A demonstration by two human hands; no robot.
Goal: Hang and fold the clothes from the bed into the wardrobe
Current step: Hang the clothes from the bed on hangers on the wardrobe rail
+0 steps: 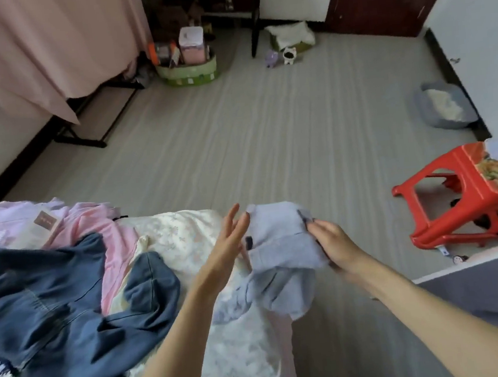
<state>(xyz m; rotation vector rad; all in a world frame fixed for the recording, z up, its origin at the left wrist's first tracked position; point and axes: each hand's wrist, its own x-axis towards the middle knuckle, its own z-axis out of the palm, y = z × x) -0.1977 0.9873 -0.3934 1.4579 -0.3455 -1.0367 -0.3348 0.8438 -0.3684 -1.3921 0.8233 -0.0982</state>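
Over bed corner (186, 240), lilac garment (280, 246) hangs lengthwise downward, right hand (332, 241) pinching, left hand (229, 245) fingers straight.

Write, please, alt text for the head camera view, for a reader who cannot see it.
A person holds up a pale lilac garment over the corner of a bed: the right hand grips its edge, the left hand is flat against it with straight fingers. A denim jacket and pink clothes lie on the bed; a red stool stands to the right.
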